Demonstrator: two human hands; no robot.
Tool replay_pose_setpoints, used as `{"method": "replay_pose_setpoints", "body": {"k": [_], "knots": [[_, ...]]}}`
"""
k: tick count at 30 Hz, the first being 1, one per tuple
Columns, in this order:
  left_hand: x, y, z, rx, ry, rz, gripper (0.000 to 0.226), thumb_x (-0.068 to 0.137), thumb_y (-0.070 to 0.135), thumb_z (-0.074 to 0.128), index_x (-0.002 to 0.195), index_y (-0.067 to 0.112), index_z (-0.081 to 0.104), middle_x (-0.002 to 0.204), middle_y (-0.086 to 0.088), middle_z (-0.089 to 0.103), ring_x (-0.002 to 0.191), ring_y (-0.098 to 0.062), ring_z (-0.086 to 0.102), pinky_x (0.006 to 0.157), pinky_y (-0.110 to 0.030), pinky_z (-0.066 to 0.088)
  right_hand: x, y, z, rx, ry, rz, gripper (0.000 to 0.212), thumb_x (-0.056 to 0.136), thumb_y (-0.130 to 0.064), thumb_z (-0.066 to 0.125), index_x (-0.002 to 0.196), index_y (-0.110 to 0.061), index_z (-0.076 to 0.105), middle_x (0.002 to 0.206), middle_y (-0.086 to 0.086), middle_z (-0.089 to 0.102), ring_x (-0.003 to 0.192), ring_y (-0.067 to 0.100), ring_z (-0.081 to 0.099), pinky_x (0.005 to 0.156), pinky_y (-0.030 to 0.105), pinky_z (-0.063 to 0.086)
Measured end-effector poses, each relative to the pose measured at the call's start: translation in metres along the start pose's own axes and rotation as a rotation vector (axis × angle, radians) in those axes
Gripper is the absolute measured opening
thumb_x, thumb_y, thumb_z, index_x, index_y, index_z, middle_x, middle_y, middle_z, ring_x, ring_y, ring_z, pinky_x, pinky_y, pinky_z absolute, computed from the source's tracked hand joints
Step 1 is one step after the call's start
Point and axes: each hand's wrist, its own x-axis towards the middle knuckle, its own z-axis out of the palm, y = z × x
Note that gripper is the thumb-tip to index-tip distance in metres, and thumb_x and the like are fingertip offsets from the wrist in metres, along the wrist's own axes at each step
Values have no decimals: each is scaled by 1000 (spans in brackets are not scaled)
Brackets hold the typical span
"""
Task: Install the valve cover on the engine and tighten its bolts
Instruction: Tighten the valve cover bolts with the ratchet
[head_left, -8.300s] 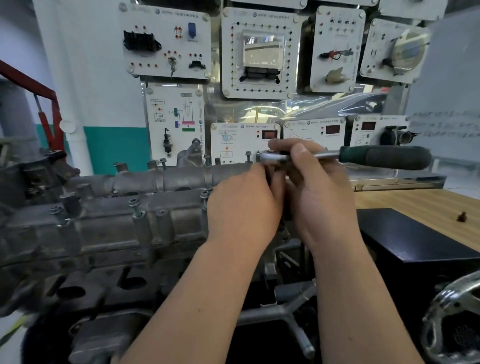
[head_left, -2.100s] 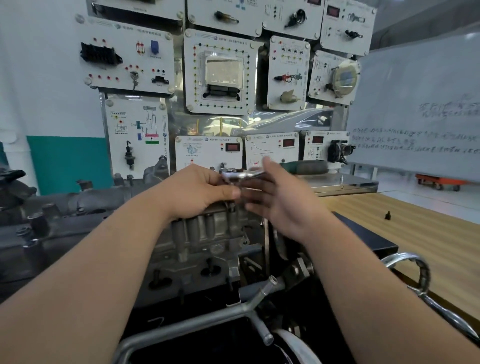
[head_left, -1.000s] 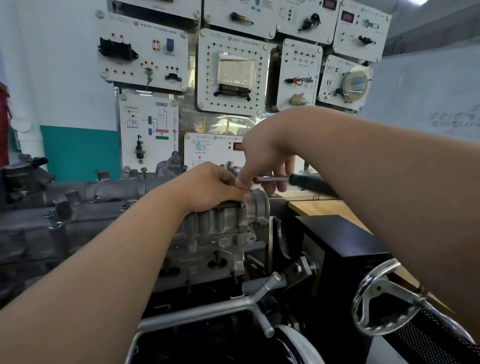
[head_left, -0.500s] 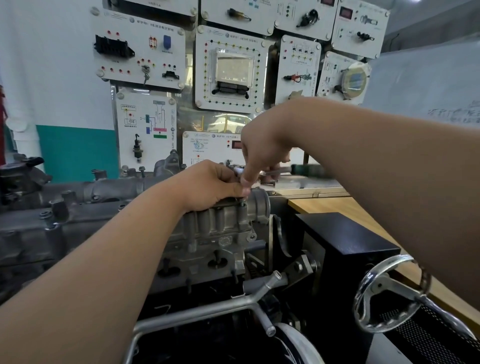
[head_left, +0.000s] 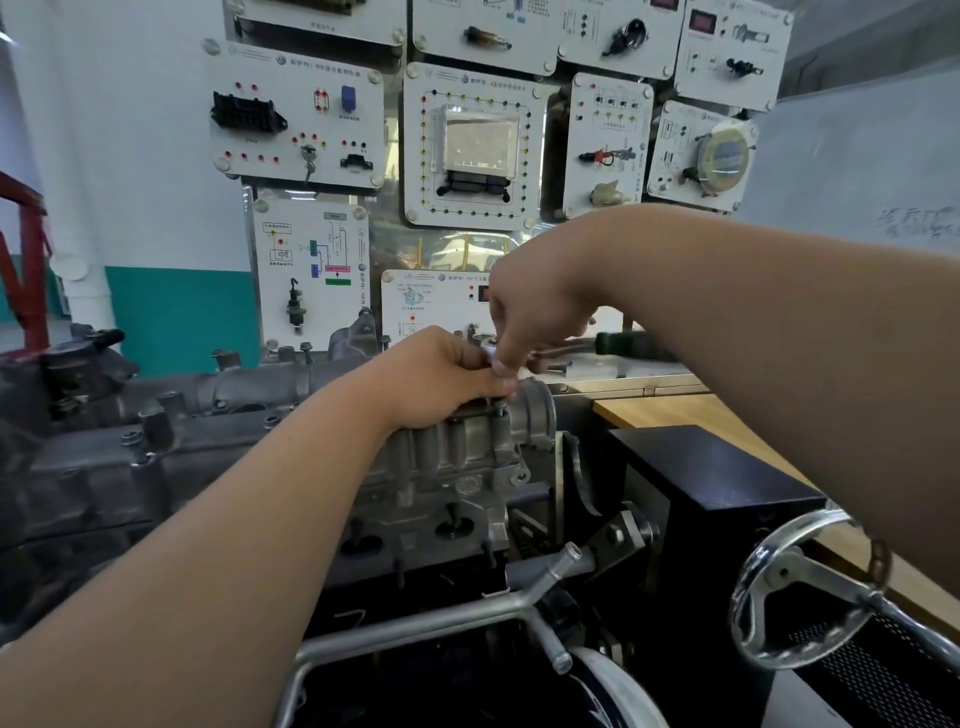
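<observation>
The grey metal valve cover (head_left: 218, 415) lies along the top of the engine (head_left: 447, 493), with several bolts standing up along its edges. At its right end, my left hand (head_left: 441, 379) curls around the head of a ratchet wrench (head_left: 485, 343) set on a bolt. My right hand (head_left: 535, 312) comes from above, its fingers curled down onto the ratchet head and shaft. The wrench's dark green handle (head_left: 634, 345) points right. The bolt under the wrench is hidden by my fingers.
A black box (head_left: 717, 483) stands right of the engine, beside a wooden table (head_left: 675, 410). A chrome handwheel (head_left: 810, 587) sits at lower right, a metal frame tube (head_left: 441, 623) below the engine. White training panels (head_left: 467, 150) cover the wall behind. A red frame (head_left: 21, 260) stands far left.
My right arm has come over the top and its hand has moved from the wrench shaft onto the ratchet head. My left hand has stayed at the head. The handle still points right.
</observation>
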Motion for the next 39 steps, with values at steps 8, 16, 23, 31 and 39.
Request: {"method": "replay_pose_setpoints", "body": {"k": [8,16,23,31,39], "knots": [[3,-2,-2,75,60,-32,37,83,17,60,47,22,59,43,9,49,44,-6,42,48,-19,36,2,-9,10,324,-210,123,50,98,-55,40,79,-12,58,44,-1,55,38,19,53,60,27,50],[0,1,-2,81,23,-41,16,73,58,66,74,43,73,70,14,70,61,6,62,60,-20,42,-7,-4,0,-20,-39,-1,24,93,-37,61,96,-14,67,90,-1,71,76,13,67,66,26,51],[2,2,0,229,92,-18,22,84,17,65,62,18,63,61,-1,63,66,-18,59,59,-25,45,-3,-8,5,372,-230,115,47,101,-48,38,79,-9,55,47,0,43,34,15,44,40,15,42],[1,2,2,120,70,-62,25,74,52,69,77,29,76,76,1,72,77,-15,67,74,-23,49,-18,-11,1,-291,112,13,43,90,-39,65,125,-15,60,113,0,64,89,16,56,71,27,42],[-2,3,6,206,183,51,24,62,49,63,62,25,68,57,5,62,48,-3,52,44,-12,39,-11,-8,4,181,-173,92,43,95,-53,47,77,-16,60,102,11,64,70,13,58,60,24,46]]}}
